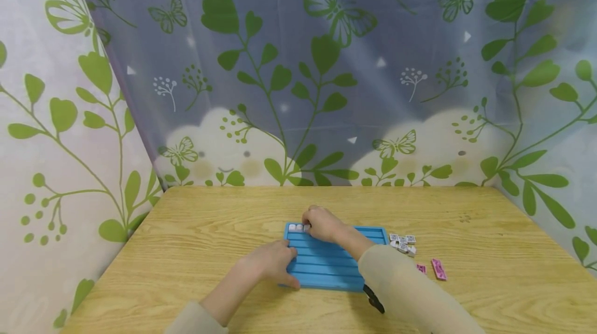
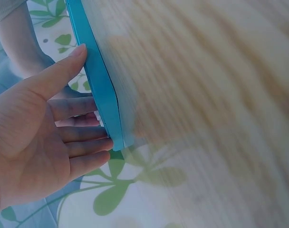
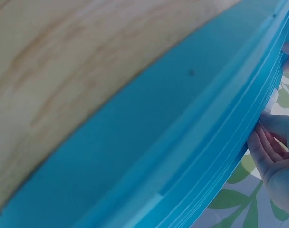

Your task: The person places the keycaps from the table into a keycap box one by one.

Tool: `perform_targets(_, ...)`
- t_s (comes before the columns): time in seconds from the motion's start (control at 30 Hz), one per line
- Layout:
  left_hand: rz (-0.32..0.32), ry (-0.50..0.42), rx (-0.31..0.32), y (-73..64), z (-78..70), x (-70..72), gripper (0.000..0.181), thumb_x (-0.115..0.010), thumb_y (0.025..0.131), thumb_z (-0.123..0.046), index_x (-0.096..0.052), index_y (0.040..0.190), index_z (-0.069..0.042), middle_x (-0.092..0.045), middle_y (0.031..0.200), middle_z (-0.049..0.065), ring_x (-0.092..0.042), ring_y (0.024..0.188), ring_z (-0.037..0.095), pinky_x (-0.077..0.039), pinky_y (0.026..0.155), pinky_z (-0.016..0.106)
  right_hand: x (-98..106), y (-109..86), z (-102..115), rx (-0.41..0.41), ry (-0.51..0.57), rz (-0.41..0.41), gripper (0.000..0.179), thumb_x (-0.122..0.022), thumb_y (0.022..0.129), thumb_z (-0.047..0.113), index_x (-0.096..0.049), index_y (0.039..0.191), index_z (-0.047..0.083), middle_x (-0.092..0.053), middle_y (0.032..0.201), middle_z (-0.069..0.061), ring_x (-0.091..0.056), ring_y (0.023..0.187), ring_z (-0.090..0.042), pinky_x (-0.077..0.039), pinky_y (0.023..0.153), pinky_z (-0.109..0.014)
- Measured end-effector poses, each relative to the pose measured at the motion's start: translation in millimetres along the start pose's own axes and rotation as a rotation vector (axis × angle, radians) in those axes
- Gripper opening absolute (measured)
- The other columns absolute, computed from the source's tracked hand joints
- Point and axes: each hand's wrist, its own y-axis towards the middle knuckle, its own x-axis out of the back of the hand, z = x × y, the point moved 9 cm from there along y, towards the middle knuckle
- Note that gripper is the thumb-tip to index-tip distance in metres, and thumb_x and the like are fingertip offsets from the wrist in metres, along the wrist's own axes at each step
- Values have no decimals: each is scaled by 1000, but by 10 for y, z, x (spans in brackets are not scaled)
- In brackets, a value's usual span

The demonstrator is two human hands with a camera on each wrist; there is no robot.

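Blue tray (image 1: 322, 262): centre free; right forearm (image 1: 355, 242) bars right side.

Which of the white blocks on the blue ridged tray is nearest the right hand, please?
The rightmost white block on the blue ridged tray: the right hand partly covers it, while the two blocks to its left show uncovered.

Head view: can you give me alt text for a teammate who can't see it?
A person's right hand reaches over a blue tray to white tiles in its far-left corner, while the left hand touches its left side. Loose white tiles and two pink tiles lie right of it on the table.
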Motion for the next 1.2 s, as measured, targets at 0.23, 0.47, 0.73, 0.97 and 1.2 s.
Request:
perform_targets(0.23, -5, 3, 3, -1, 5, 6, 61, -73, 73, -49, -61, 113, -5, -55, 120, 14, -53, 109, 22, -45, 89, 35, -10, 5, -19, -19, 1, 5, 10, -62, 86, 2, -67, 94, 2, -58, 91, -8, -57, 86, -23, -48, 74, -34)
perform_targets(0.47, -10, 8, 7, -2, 9, 13, 60, -74, 73, -49, -61, 112, -5, -56, 118, 13, -53, 107, 22, -45, 88, 35, -8, 22, -32, -35, -2, 10, 9, -62, 85, 0, -67, 93, 2, -58, 90, -8, -56, 85, -23, -48, 74, -35)
perform_targets(0.73, -10, 5, 8, -1, 16, 10, 61, -74, 72, -50, -61, 112, -6, -56, 118, 13, -54, 107, 21, -45, 88, 35, -12, 36, -40, -44, -9, 10, 8, -62, 86, 2, -66, 92, 3, -58, 89, -8, -56, 84, -22, -48, 74, -36)
perform_targets(0.97, -6, 17, 7, 10, 10, 4, 63, -73, 72, -50, -61, 114, -6, -55, 120, 14, -53, 109, 22, -45, 89, 35, -5, 40, -36, -39, -5, -5, 8, -63, 84, 1, -66, 91, 3, -57, 87, -7, -55, 81, -22, -48, 73, -36)
perform_targets(1.2, 2, 13, 16, 16, 20, -18, 64, -73, 72, -51, -60, 115, -6, -54, 122, 14, -52, 112, 24, -44, 91, 36, -25, 25, -36, -55, -8, 8, 9, -64, 83, 2, -65, 93, 4, -57, 89, -8, -56, 83, -23, -48, 73, -35)
